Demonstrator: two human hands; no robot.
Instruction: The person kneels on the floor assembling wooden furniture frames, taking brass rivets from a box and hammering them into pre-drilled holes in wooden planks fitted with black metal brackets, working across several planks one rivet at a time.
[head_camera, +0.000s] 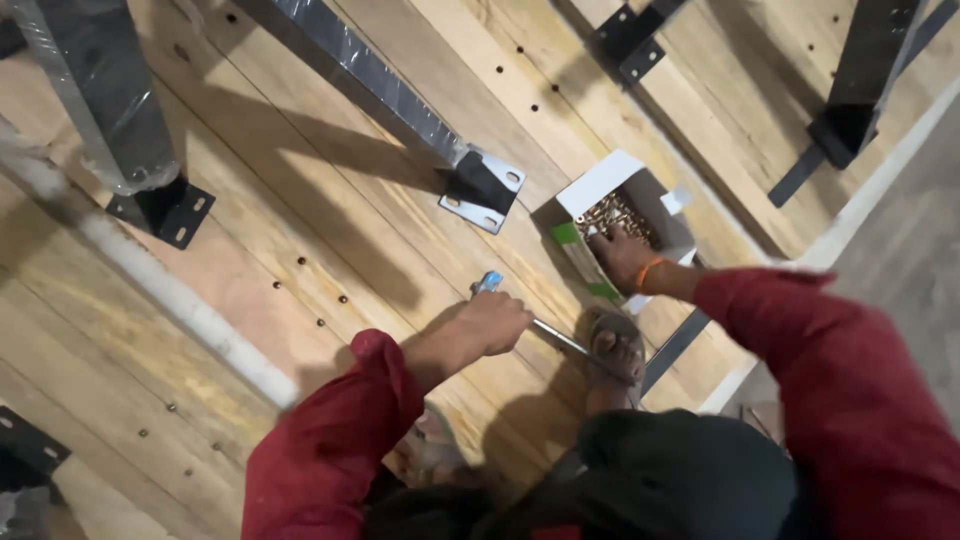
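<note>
The person crouches on a wooden panel (300, 200) built of long planks, feet planted on it. The left hand (495, 322) is closed around a screwdriver (530, 318) near its blue handle end; the fingers wrap the grip, so the tool is held ready and off the wood, or only lightly resting on it; contact cannot be confirmed. The screwdriver's long axis runs diagonally: the blue butt (488, 282) points up and to the left in the view, and the metal shaft (562, 340) runs down and to the right, toward the sandalled foot (614, 355). The tip is hidden near that foot. The right hand (620, 255), an orange band at its wrist, reaches into an open white cardboard box (600, 185) of brass-coloured screws (615, 212); the fingers are down among the screws, and whether they grip any cannot be told. The box sits on the panel just beside the crouching person, within reach. A black metal leg (370, 75) with a bracket foot (485, 190) lies against the planks near the box.
</note>
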